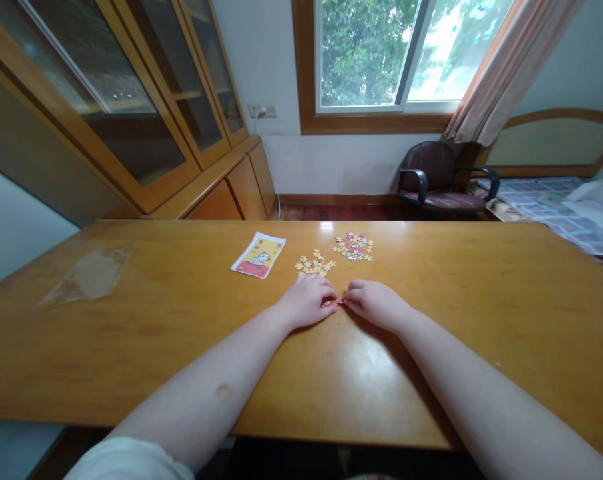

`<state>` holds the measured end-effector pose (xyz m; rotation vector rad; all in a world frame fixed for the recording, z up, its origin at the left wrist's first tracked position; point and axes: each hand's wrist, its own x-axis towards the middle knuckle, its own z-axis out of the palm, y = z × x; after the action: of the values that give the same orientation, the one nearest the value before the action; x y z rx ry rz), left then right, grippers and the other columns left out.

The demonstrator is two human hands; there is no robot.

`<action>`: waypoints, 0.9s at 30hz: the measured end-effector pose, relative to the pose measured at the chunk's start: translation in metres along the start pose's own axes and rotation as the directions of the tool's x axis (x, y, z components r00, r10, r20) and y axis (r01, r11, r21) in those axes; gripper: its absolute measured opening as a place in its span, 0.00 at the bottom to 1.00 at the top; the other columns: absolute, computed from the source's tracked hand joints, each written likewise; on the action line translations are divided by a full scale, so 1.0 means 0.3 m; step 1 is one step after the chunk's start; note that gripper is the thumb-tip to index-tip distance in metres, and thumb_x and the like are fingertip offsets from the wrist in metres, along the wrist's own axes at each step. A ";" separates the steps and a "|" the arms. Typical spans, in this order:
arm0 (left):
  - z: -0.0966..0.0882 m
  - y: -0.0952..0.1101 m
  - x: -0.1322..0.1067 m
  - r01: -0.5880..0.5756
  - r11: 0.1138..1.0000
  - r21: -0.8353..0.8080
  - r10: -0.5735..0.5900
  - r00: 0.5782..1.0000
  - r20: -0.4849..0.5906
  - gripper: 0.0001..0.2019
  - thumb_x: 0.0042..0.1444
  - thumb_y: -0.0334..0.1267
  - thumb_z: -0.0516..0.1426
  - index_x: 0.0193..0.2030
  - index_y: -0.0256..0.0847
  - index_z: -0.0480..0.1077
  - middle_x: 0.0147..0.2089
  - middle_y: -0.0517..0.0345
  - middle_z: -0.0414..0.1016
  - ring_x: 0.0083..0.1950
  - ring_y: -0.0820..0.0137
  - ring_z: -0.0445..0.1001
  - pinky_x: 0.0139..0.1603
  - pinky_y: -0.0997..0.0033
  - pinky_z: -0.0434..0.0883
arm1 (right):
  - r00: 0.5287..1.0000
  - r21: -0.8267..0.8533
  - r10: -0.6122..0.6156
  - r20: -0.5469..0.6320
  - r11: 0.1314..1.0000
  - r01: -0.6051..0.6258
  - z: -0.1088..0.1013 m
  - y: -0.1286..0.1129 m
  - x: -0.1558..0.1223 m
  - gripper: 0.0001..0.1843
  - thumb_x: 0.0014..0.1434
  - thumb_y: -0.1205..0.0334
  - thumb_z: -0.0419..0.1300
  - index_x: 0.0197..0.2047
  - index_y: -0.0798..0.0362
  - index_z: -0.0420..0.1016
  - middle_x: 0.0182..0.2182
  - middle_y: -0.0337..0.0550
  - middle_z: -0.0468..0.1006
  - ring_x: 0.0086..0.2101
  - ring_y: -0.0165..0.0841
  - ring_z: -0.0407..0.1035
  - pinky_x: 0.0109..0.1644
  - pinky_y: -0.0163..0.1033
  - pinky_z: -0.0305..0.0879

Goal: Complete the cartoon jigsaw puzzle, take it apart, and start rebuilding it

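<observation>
Small pink jigsaw puzzle pieces (340, 303) lie between my fingertips over the middle of the wooden table (191, 347). My left hand (309, 301) pinches them from the left, its fingers curled. From the other side my right hand (374, 302) pinches at the same pieces with thumb and forefinger. My fingers partly cover the pieces, so how they fit together is hidden. Just beyond my left hand lies a loose heap of yellowish puzzle pieces (315, 264). A second heap of pink, white and yellow pieces (354, 246) sits farther back to the right.
A picture card (259, 255) with a cartoon animal on yellow and pink lies left of the heaps. A clear plastic bag (94, 272) rests at the far left of the table. Beyond stand a glass-door cabinet (196, 157), an office chair (434, 177) and a bed (561, 200).
</observation>
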<state>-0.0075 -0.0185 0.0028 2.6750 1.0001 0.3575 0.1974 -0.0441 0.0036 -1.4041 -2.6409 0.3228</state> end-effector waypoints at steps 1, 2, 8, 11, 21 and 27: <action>0.001 0.001 0.001 0.003 1.000 0.000 -0.003 1.000 0.001 0.11 0.56 0.46 0.57 0.38 0.45 0.76 0.39 0.57 0.77 0.45 0.64 0.70 0.51 0.62 0.63 | 1.000 0.008 -0.010 0.000 1.000 0.010 -0.001 -0.001 -0.002 0.17 0.64 0.57 0.51 0.38 0.52 0.80 0.33 0.45 0.75 0.32 0.30 0.70 0.36 0.33 0.60; 0.002 0.001 0.001 0.006 1.000 -0.001 -0.006 1.000 0.003 0.10 0.56 0.45 0.57 0.38 0.45 0.76 0.38 0.56 0.77 0.45 0.65 0.70 0.51 0.62 0.63 | 1.000 0.014 -0.018 0.001 1.000 0.018 -0.002 -0.002 -0.003 0.17 0.64 0.57 0.51 0.38 0.52 0.80 0.33 0.45 0.75 0.32 0.30 0.70 0.36 0.33 0.60; 0.006 0.005 0.005 0.004 1.000 -0.008 -0.004 1.000 0.005 0.09 0.56 0.45 0.57 0.35 0.44 0.76 0.36 0.57 0.77 0.43 0.65 0.71 0.49 0.63 0.64 | 1.000 0.011 -0.030 -0.003 0.999 0.030 -0.011 -0.008 -0.011 0.15 0.63 0.58 0.52 0.39 0.50 0.81 0.33 0.44 0.75 0.32 0.30 0.69 0.35 0.33 0.59; 0.006 0.006 0.006 -0.004 1.000 -0.001 0.004 1.000 0.004 0.09 0.56 0.44 0.57 0.35 0.44 0.76 0.36 0.57 0.77 0.42 0.66 0.71 0.49 0.64 0.64 | 1.000 -0.002 -0.023 -0.004 1.000 0.023 -0.012 -0.008 -0.010 0.15 0.63 0.58 0.52 0.39 0.50 0.80 0.33 0.44 0.75 0.32 0.30 0.69 0.35 0.33 0.60; 0.006 0.006 0.003 -0.003 1.000 -0.016 0.003 1.000 0.008 0.10 0.57 0.45 0.56 0.36 0.44 0.75 0.37 0.57 0.77 0.43 0.66 0.71 0.49 0.64 0.64 | 0.999 0.061 0.026 -0.025 0.998 -0.025 -0.019 -0.010 -0.014 0.13 0.62 0.57 0.54 0.40 0.50 0.79 0.35 0.44 0.75 0.34 0.31 0.70 0.38 0.33 0.62; -0.004 0.009 -0.003 -0.039 0.999 -0.020 0.039 0.999 0.020 0.10 0.59 0.45 0.55 0.39 0.44 0.75 0.39 0.56 0.76 0.44 0.66 0.71 0.48 0.64 0.63 | 0.998 0.078 0.069 0.004 0.995 -0.069 -0.046 0.016 -0.032 0.11 0.57 0.55 0.59 0.39 0.49 0.80 0.35 0.43 0.76 0.34 0.32 0.71 0.38 0.34 0.62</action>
<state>-0.0068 -0.0208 0.0049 2.6784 0.9350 0.3452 0.2096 -0.0479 0.0155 -1.4736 -2.5547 0.4294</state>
